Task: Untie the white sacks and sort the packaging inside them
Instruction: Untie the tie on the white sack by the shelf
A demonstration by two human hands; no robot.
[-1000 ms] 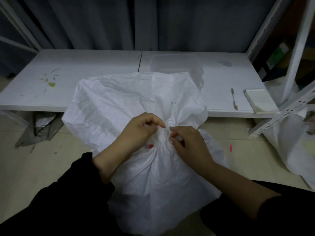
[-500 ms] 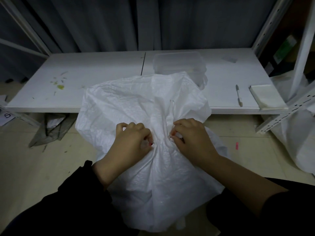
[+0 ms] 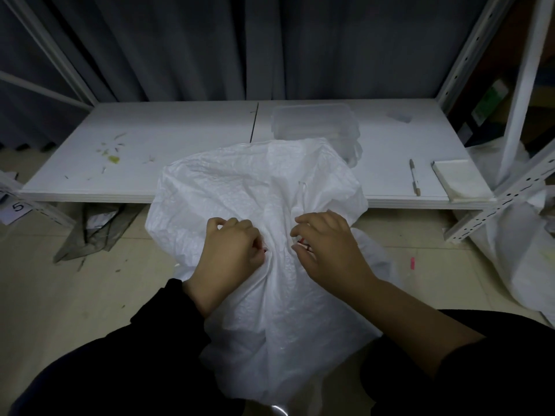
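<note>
head view: only one camera here, looking down over both hands
white sack (image 3: 264, 181): standing on the floor right in front of the person, its top leaning against the front edge of the low white shelf board (image 3: 180, 139)
sack neck: fabric bunched into a pinch point between the two hands, creases fanning out from it
left hand (image 3: 231, 250): fingers curled, gripping the bunched fabric on the left side of the neck
right hand (image 3: 327, 247): fingers curled too, pinching the fabric on the right side of the neck
red bit (image 3: 265, 250): tiny red speck by the left thumb, and another by the right fingertips. My guess is it's the tie, but it's too small to be sure
key relation: the knot spot sits dead centre between the hands, just beside each thumb, so neither hand is really nearer. The sack's long axis runs away from the person toward the shelf, so I'd guess the pull goes sideways, hands moving apart
progress: looks tied shut, nothing sorted yet imo
clear container (image 3: 312, 121): on the board just behind the sack top, no label I can see
pen (image 3: 415, 178): lying on the board well to the right, any print unreadable
paper slip (image 3: 18, 207): on the floor far left, a handwritten "5" on it
green box (image 3: 489, 103): on the rack at right, has a label but too blurry to read
second sack (image 3: 516, 256): slumped by the rack on the right, no writing showing
</note>
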